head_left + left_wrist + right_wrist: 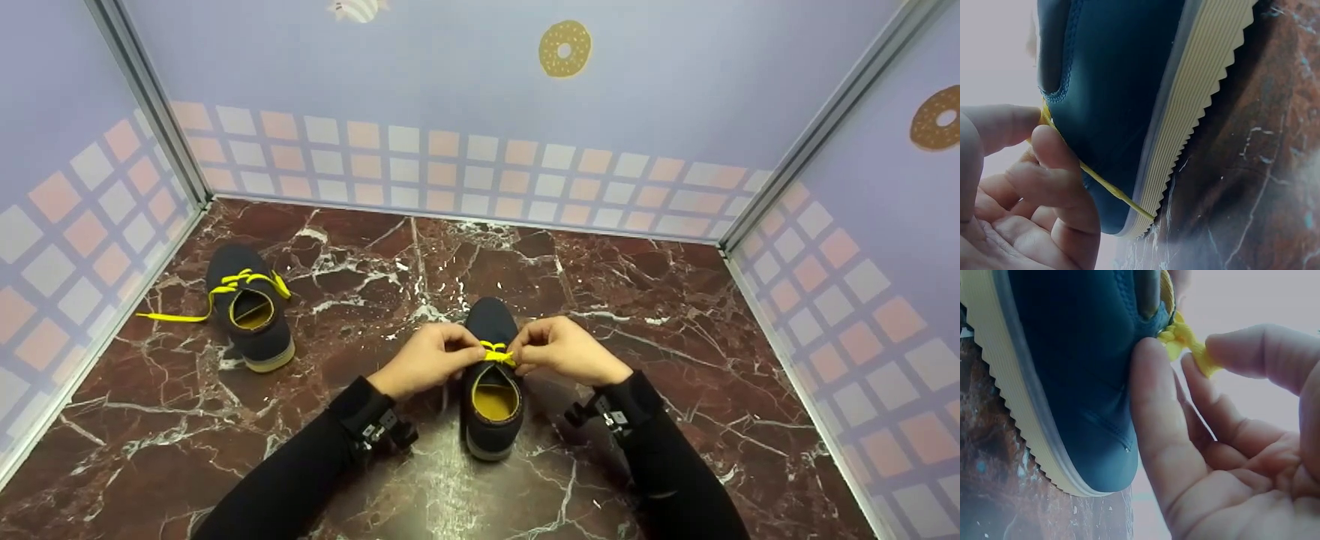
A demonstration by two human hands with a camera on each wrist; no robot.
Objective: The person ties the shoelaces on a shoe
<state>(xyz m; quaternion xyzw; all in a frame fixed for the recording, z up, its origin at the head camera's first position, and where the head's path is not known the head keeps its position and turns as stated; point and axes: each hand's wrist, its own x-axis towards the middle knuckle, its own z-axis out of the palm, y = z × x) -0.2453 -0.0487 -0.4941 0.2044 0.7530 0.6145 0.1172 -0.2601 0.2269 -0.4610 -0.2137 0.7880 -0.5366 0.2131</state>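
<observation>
A dark shoe (491, 319) stands upright on the marbled surface in front of the person, toe pointing away. Its yellow shoelace (498, 357) is gathered in a knot or bow over the tongue. From the left side, the left hand (431, 358) pinches the lace between thumb and forefinger; in the left wrist view a loose lace end (1112, 188) hangs down past the sole. On the other side the right hand (568, 351) pinches a yellow loop (1201, 357) of lace with thumb and a finger, while another fingertip rests against the shoe's upper beside the knot.
A matching dark shoe (262, 341) stands at the left, its yellow lace (176, 317) untied and trailing toward the left wall. Panels with printed squares enclose the marbled surface (645, 450) at the back (480, 82), left and right.
</observation>
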